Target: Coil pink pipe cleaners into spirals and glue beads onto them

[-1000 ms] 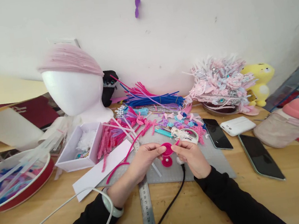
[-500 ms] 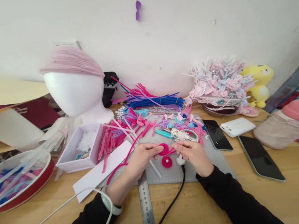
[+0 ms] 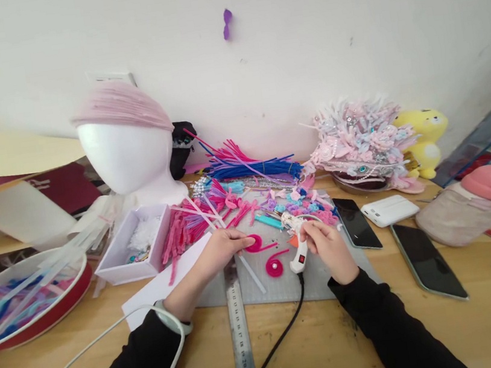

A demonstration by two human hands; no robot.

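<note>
Pink coil (image 3: 256, 243): looked fuzzy and dull, in the left fingers (image 3: 238, 244).
White tool (image 3: 300, 259): was smooth plastic, beside the right fingers (image 3: 313, 234).
Ruler (image 3: 239, 331): was smooth, shiny metal, nearer the body than the left fingers.
Sleeves (image 3: 376, 305): were dull black cloth, behind the fingers.
Phones (image 3: 429, 262): had glossy black fronts, right of the fingers.
Table (image 3: 306, 352): was smooth wood, under the fingers.

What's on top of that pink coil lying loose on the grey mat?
A small, pearly bead sits at the middle of the pink coil. The bead covers the coil's very centre, and the coil hides the grey mat beneath it.
</note>
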